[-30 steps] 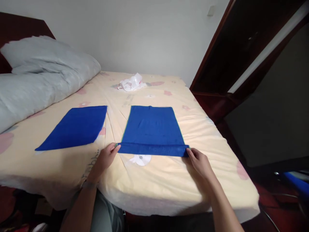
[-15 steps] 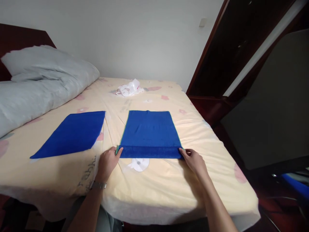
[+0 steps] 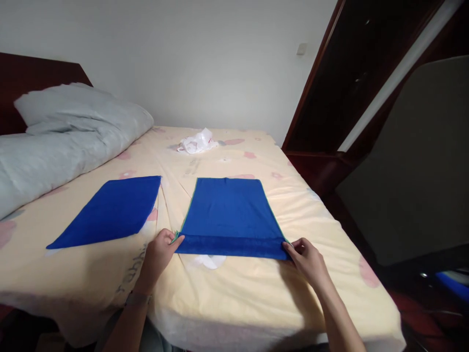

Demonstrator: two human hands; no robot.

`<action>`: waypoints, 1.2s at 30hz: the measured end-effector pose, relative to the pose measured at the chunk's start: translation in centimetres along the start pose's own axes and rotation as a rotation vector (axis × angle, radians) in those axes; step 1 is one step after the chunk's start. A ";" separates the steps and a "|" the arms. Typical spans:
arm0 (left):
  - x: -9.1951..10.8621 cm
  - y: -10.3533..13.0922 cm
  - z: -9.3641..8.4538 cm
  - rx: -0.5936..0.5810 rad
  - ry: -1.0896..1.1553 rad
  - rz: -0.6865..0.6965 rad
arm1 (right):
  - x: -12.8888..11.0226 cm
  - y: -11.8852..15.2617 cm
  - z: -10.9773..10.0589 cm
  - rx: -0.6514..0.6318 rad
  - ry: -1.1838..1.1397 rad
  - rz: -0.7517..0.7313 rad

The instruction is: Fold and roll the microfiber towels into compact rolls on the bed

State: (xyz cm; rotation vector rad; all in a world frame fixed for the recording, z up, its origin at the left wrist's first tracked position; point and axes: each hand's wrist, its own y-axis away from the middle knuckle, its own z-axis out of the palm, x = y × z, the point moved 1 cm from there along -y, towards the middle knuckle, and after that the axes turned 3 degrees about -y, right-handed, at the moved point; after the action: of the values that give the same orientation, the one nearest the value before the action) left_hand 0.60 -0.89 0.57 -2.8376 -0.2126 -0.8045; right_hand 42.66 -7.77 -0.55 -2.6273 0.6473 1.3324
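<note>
On the bed [image 3: 238, 298]: green-edged blue cloth [image 3: 227, 215], in front of me
Left hand [image 3: 159, 253]: I pinch its near left corner
Right hand [image 3: 309, 259]: I pinch its near right corner
Near strip [image 3: 230, 247]: folded over
Far part [image 3: 227, 200]: flat, left unfolded

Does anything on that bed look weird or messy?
Yes, the white plastic bag looks odd: it lies crumpled on the bed, beyond the held blue cloth, like litter. The gray quilt is bunched up too.
</note>
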 end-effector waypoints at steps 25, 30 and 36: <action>-1.4 -2.4 0.7 -0.051 0.271 0.298 | -0.8 -1.2 0.0 -0.133 -0.167 -0.252; 0.0 -2.4 1.7 -0.134 0.226 0.145 | -0.8 -2.8 0.9 -0.040 -0.085 -0.136; 0.4 -2.8 1.8 -0.084 -0.087 0.166 | -0.6 -3.4 1.1 -0.051 0.036 -0.100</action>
State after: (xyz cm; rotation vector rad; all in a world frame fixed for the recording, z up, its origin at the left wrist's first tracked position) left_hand 1.30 2.22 -0.34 -2.9230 0.0459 -0.6712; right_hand 43.01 -4.21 -1.02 -2.6905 0.4853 1.2921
